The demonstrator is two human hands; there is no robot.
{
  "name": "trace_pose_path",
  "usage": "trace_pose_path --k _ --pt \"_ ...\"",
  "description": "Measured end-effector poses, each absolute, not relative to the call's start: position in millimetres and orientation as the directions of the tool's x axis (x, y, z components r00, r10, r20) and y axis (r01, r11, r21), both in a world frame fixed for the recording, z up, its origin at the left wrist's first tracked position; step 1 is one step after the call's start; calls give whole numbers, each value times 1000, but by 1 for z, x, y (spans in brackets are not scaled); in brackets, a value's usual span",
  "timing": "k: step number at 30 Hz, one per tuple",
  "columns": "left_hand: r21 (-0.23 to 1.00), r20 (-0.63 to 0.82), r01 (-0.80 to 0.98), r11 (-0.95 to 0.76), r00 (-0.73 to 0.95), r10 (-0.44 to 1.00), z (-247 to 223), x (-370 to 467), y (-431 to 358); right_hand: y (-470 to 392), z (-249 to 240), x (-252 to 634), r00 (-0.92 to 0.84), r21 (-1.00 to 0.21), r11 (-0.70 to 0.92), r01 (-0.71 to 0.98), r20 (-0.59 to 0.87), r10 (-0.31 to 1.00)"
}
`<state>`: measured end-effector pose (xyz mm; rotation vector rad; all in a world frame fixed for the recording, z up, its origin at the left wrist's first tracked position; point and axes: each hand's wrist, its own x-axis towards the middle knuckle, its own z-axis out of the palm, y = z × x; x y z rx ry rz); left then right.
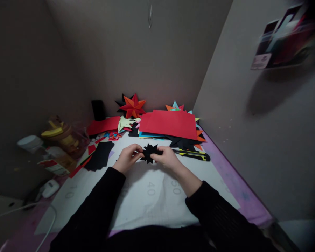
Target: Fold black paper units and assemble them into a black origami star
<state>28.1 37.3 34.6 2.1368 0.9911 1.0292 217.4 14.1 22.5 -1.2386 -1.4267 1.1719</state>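
Note:
A small black paper star [148, 152] with many points is held between my two hands above the white sheet. My left hand [130, 157] pinches its left side between thumb and fingers. On the other side, my right hand [166, 156] grips it, the thumb lying across its front; the fingers behind the star are hidden. Just right of my right hand lies a black and yellow utility knife [195, 154]. Black paper pieces [101, 156] rest left of my left hand.
Red sheets [170, 124] are stacked at the back, over other coloured paper. A red and orange star [133, 105] leans on the wall. Along the left stand a brown and yellow bottle [61, 136] and a white charger [50, 188] with its cable.

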Motion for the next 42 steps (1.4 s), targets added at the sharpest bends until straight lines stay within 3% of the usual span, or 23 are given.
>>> trace_pose_path --k 7,13,16,20,24,31,35,39,42 --pt "863 297 274 -424 403 865 36 30 36 14 23 219 -137 -984 73 165 51 989" --pt "851 338 298 -432 318 886 33 37 34 13 24 217 -151 -982 98 162 73 986" --pt "793 440 319 -519 289 850 31 38 33 13 23 217 -137 -980 109 164 87 987" --pt "644 586 321 -695 378 717 31 35 33 15 22 218 -139 -977 127 170 104 985" --pt "599 626 319 -735 386 678 32 32 34 13 23 218 -135 -975 142 172 119 984" --pt "739 407 378 -558 410 816 39 35 32 11 26 216 -111 -897 265 354 241 964" --pt "736 329 446 -509 421 845 38 38 32 12 22 214 -125 -865 301 401 274 954" --pt "693 278 538 -479 414 867 32 40 32 12 21 214 -142 -920 201 336 161 977" --pt "808 220 471 -353 315 923 27 41 33 12 21 214 -124 -969 73 236 44 991"
